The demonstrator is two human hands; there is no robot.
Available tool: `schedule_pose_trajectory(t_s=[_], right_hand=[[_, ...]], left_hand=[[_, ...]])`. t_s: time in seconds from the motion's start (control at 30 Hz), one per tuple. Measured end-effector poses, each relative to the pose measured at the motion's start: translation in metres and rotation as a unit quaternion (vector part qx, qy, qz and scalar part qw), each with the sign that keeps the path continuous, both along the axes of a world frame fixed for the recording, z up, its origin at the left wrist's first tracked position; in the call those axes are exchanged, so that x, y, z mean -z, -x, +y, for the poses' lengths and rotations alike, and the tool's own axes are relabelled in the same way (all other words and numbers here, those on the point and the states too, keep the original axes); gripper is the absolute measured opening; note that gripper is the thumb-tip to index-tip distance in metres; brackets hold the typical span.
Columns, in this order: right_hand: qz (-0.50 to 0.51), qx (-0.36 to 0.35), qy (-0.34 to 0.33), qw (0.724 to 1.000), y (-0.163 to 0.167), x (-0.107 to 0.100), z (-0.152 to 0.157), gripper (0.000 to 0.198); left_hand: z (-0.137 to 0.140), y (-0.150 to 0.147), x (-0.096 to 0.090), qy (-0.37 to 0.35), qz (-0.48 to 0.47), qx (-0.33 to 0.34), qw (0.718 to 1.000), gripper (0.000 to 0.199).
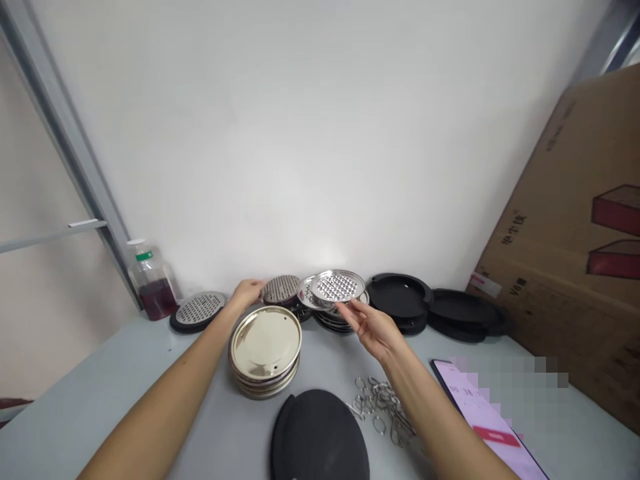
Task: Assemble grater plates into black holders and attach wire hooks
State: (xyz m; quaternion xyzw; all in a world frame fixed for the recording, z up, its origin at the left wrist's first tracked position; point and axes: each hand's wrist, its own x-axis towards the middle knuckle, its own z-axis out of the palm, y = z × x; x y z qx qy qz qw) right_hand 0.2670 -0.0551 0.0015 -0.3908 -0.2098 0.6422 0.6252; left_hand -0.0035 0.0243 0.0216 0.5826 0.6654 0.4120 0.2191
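Note:
My left hand (247,293) reaches to the back of the table, its fingers closed at the left edge of a dark, brownish slotted grater disc (281,289). My right hand (371,328) grips the front edge of a shiny silver grater disc (339,287) from below, with some fingers extended. That disc overlaps another silver disc (306,293) above a stack of metal discs (334,324). Between my forearms stands a pile of gold-coloured round plates (267,343). A black round base (325,437) lies nearest to me.
Black round trays (400,297) stand at the back right, with more black trays (463,313) beside them. Metal rings (379,403) lie by my right forearm, near a phone (485,420). At left are a bottle of dark red liquid (157,297) and a perforated disc (201,308). A cardboard box (565,267) borders the right.

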Motion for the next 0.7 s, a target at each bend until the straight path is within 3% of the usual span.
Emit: schedule_pose_trajectory(t_s=[0.07,0.13,0.2,0.27,0.33,0.4,0.47,0.53,0.6,0.7], right_hand=[[0.004,0.013,0.000,1.000,-0.002,0.003,-0.010,0.012],[-0.045,0.016,-0.021,0.999,-0.005,0.009,-0.029,0.007],[-0.216,-0.020,-0.079,0.973,-0.010,0.018,-0.054,0.015],[-0.416,-0.084,-0.131,0.896,-0.015,0.030,-0.082,0.022],[-0.550,-0.113,-0.173,0.809,-0.022,0.043,-0.105,0.021],[-0.621,-0.124,-0.212,0.745,-0.029,0.054,-0.118,0.028],[-0.652,-0.145,-0.240,0.704,-0.034,0.060,-0.122,0.042],[-0.655,-0.181,-0.256,0.687,-0.036,0.060,-0.124,0.052],[-0.635,-0.217,-0.268,0.691,-0.036,0.055,-0.128,0.058],[-0.577,-0.278,-0.268,0.720,-0.033,0.040,-0.137,0.058]], left_hand=[[-0.014,0.000,-0.003,-0.034,0.044,0.000,0.998,0.029],[-0.046,0.000,-0.004,-0.088,0.078,0.013,0.993,0.035],[-0.099,-0.003,0.003,-0.143,0.105,0.054,0.983,0.037],[-0.160,-0.008,0.018,-0.268,0.188,0.179,0.928,0.025],[-0.214,-0.015,0.038,-0.309,0.255,0.315,0.860,0.019],[-0.246,-0.023,0.061,-0.336,0.316,0.382,0.801,0.026],[-0.254,-0.029,0.079,-0.363,0.346,0.393,0.771,0.019],[-0.248,-0.030,0.088,-0.366,0.332,0.400,0.772,0.011],[-0.239,-0.027,0.087,-0.349,0.293,0.424,0.783,0.009],[-0.231,-0.025,0.073,-0.335,0.240,0.415,0.811,0.016]])
